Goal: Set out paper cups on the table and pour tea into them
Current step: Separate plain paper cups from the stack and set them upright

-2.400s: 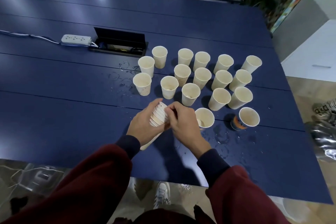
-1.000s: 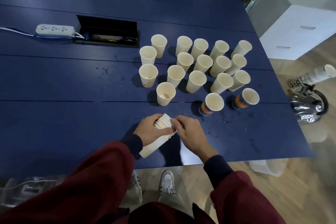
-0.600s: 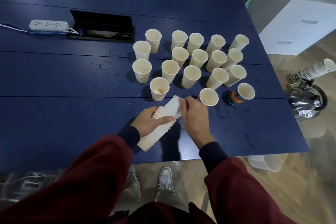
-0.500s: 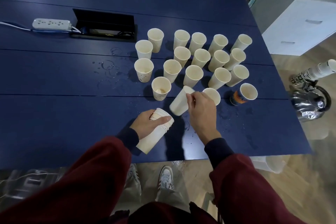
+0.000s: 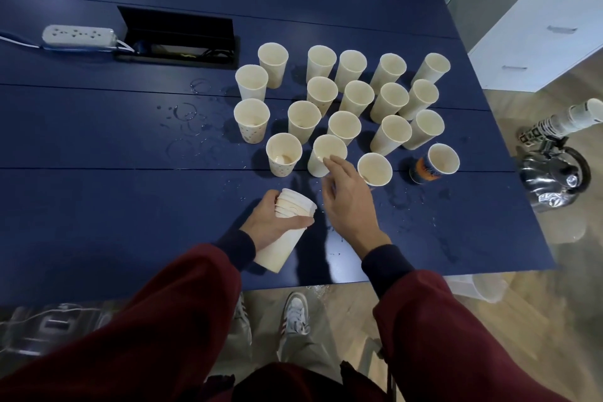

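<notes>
Several cream paper cups stand upright in loose rows on the dark blue table (image 5: 98, 206). My left hand (image 5: 270, 222) grips a tilted stack of nested cups (image 5: 287, 225) near the table's front edge. My right hand (image 5: 346, 202) hovers with relaxed fingers, its fingertips at the rim of an upright cup (image 5: 326, 155) in the front row. To its left stands a dotted cup (image 5: 283, 155) with a little liquid in the bottom. A cup with an orange and dark print (image 5: 435, 164) is at the front right.
A white power strip (image 5: 78, 36) and an open black cable box (image 5: 177, 37) lie at the back left. Water rings and drops wet the table around the cups. A shiny metal kettle (image 5: 554, 178) and another cup stack (image 5: 561, 122) sit off the right edge, beside a white cabinet (image 5: 538, 39).
My right hand pulled one cup off the stack, carried it forward and stood it upright in the front row. Its fingers have opened. My left hand kept hold of the stack.
</notes>
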`<state>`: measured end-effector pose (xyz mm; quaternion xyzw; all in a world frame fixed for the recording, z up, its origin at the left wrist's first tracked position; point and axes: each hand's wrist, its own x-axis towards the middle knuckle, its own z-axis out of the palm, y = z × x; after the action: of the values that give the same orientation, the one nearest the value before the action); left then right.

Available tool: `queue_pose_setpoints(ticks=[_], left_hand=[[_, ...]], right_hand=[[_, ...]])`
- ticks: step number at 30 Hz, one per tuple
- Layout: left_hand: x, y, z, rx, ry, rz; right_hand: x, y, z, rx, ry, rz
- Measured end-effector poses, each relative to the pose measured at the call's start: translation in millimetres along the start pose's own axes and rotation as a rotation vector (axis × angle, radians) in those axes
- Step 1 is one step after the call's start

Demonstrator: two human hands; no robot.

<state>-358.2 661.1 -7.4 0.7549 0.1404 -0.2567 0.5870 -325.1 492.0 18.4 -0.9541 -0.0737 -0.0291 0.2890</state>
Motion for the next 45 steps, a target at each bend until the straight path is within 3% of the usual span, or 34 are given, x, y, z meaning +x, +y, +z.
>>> queue_pose_setpoints(ticks=[4, 13, 17, 21, 25, 30, 39, 42, 45], left_hand=[[0.7, -2.5, 3.1, 0.003, -0.047, 0.103], [1.4, -3.5, -4.9, 0.031, -0.103, 0.115], [1.4, -2.0, -4.1, 0.024, -0.113, 0.080], [-1.7, -9.5, -17.2, 0.014, -0.044, 0.059], [-9.0, -23.7, -40.1, -0.073, 0.053, -0.037], [-13.8, -35.9, -54.2, -0.066, 0.043, -0.085], [-6.0, -36.2, -74.3, -0.038, 0.081, -0.040], [-2.2, -36.4, -77.4, -0.045, 0.055, 0.009], [2.8, -36.1, -77.1, -0.059, -0.018, 0.037]], right_hand=[[-19.5, -6.4, 7.8, 0.016, 0.077, 0.012], [-25.2, -3.5, 4.3, 0.107, -0.173, -0.006], [-19.8, 2.6, 5.8, 0.139, -0.117, 0.057], [-9.1, 5.0, -4.8, 0.152, 0.052, 0.121], [5.2, -21.3, -17.2, 0.101, 0.111, -0.159], [28.0, -65.9, 7.2, 0.065, 0.021, -0.415], [51.7, -88.3, 62.4, -0.167, -0.399, -0.232], [50.6, -88.9, 64.3, -0.074, -0.384, -0.245], [41.2, -85.4, 59.2, 0.057, -0.234, -0.260]])
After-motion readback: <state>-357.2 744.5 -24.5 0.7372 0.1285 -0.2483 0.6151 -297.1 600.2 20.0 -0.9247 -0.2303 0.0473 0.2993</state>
